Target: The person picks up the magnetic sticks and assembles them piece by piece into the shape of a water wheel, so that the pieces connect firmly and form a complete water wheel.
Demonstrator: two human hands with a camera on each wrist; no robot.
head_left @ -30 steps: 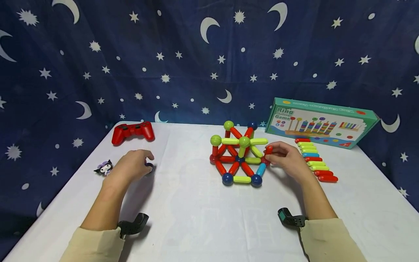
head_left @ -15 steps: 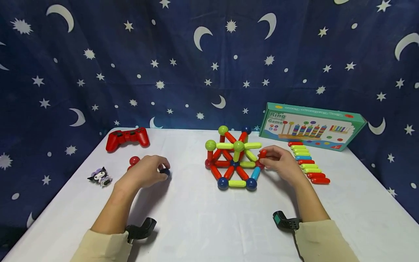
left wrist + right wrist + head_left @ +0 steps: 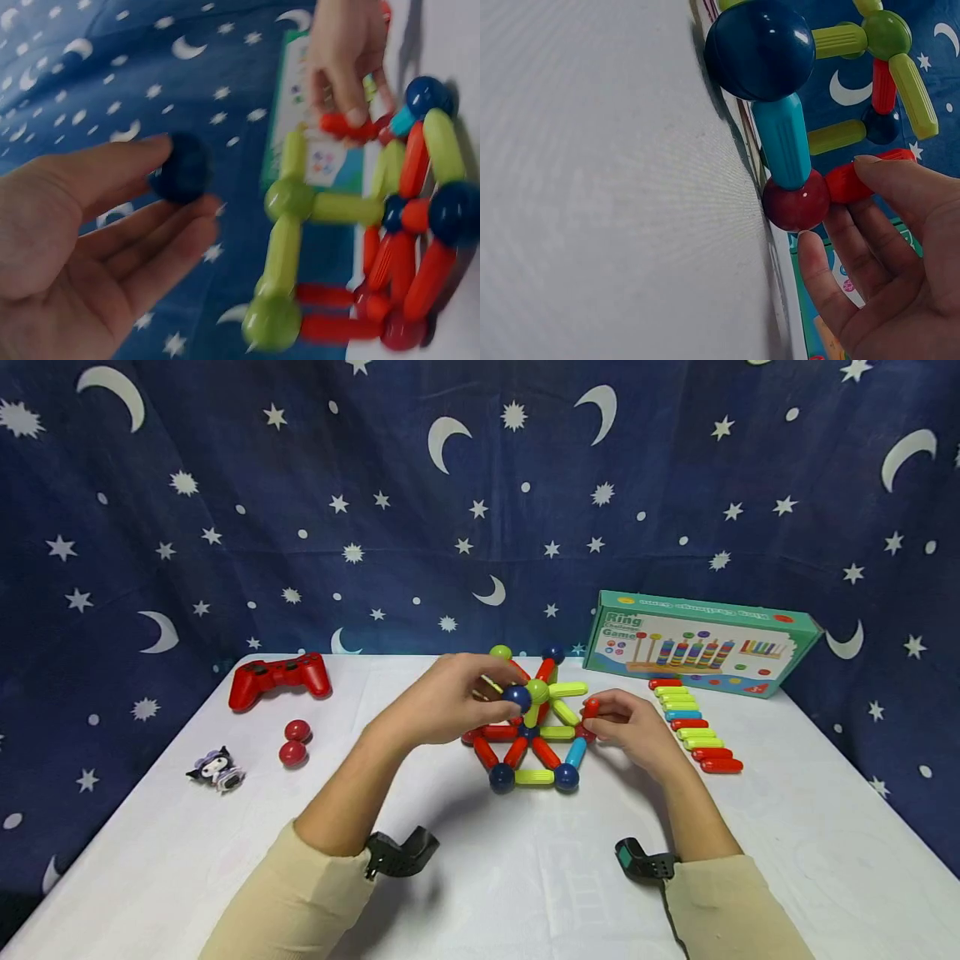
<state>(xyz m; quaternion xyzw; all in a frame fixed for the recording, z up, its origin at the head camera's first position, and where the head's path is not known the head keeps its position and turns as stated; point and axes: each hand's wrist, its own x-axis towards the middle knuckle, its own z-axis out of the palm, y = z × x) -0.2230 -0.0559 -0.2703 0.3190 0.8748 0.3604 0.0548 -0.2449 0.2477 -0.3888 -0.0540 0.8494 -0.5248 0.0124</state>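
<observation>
A dark blue ball [image 3: 182, 168] is pinched between the thumb and fingers of my left hand [image 3: 442, 697], raised in front of the left part of a rod-and-ball structure [image 3: 535, 777]. That structure joins red, lime and light blue rods with blue, red and green balls; my left hand hides part of it in the head view. At its right side my right hand [image 3: 633, 731] pinches an upright red rod [image 3: 847, 182], whose lower end meets a dark red ball [image 3: 796, 201]. One right fingertip lies right at that ball. A lime rod [image 3: 568, 689] points right from the green top ball [image 3: 537, 692].
Several loose rods [image 3: 686, 715] lie in a column at right, before a green game box [image 3: 697, 643]. On the left are two red balls [image 3: 293, 753], a small figurine [image 3: 216, 769] and a red game controller [image 3: 279, 681]. A starry cloth [image 3: 375, 510] hangs behind the white table [image 3: 525, 877].
My left hand has carried the blue ball from the table's left side rightward and up to the structure, uncovering two red balls. My right hand keeps its hold on the red rod.
</observation>
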